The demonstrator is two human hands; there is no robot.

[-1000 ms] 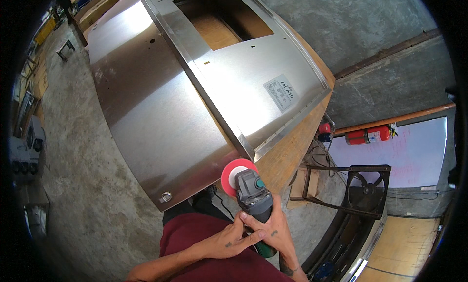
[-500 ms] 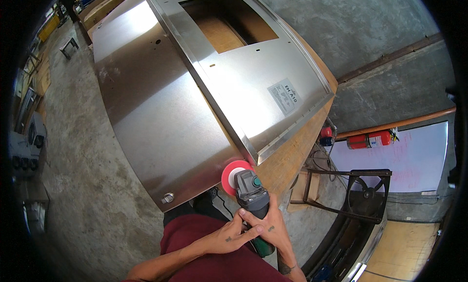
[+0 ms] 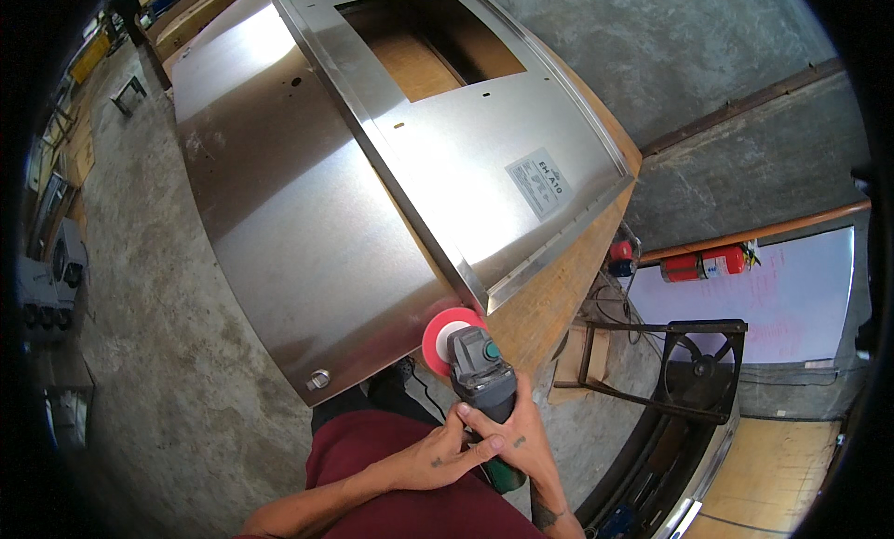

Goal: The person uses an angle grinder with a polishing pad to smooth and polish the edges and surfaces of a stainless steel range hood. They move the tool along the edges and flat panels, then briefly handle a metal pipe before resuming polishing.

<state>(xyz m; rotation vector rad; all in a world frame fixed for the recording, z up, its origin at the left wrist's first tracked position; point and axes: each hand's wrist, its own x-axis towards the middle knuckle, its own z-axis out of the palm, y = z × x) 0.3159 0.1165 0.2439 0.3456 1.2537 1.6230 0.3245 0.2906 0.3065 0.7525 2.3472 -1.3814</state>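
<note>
An angle grinder (image 3: 486, 371) with a red-rimmed disc (image 3: 434, 342) is held in both my hands. My right hand (image 3: 521, 438) is wrapped round the grinder's body from the right. From the left, my left hand (image 3: 436, 457) closes on the same body lower down, its thumb lying across beside the right hand. The disc is at the near edge of a large brushed steel cabinet (image 3: 321, 231), close to the corner of its raised steel panel (image 3: 447, 176). Whether the disc touches the metal I cannot tell. A round metal fitting (image 3: 319, 379) sits at the cabinet's near left corner.
The cabinet lies on a wooden tabletop (image 3: 531, 327). A dark cord (image 3: 426, 390) hangs behind the grinder. At the right stand a dark metal frame (image 3: 703, 371), a fire extinguisher (image 3: 703, 263) and a whiteboard (image 3: 801, 301). Concrete floor (image 3: 149, 306) stretches along the left.
The cabinet sits very slightly further left in the picture. Both hands keep their grip on the grinder, which has hardly moved.
</note>
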